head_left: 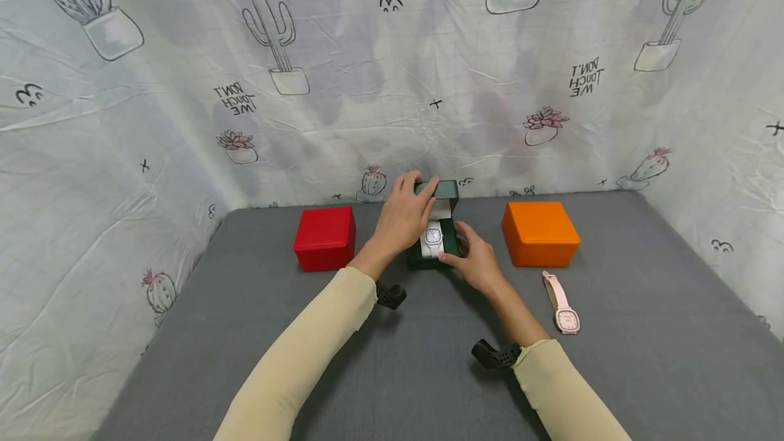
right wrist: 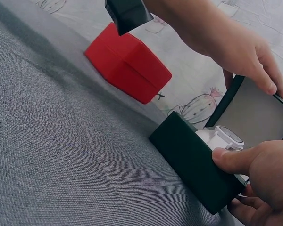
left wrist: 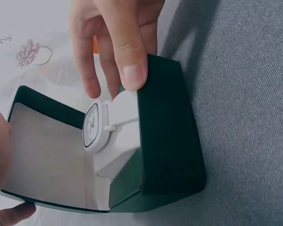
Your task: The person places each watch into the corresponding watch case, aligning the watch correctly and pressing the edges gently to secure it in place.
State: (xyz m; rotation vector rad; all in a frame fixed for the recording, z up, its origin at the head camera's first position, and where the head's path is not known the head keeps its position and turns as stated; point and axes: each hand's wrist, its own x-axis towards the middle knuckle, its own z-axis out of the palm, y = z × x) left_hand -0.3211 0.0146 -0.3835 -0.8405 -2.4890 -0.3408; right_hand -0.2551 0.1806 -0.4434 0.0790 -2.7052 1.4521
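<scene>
A dark green watch box stands on the grey table with its lid raised. Inside, a white watch sits on a white cushion, its square dial facing up toward the front. My left hand grips the lid by its edge, thumb on the pale lining side, as the right wrist view shows. With my right hand I hold the base at its right side. The right thumb presses the front top edge near the watch strap, while the other fingers lie around the side.
A closed red box stands to the left and a closed orange box to the right. In front of the orange one lies a pink watch. A cactus-print curtain hangs behind the table.
</scene>
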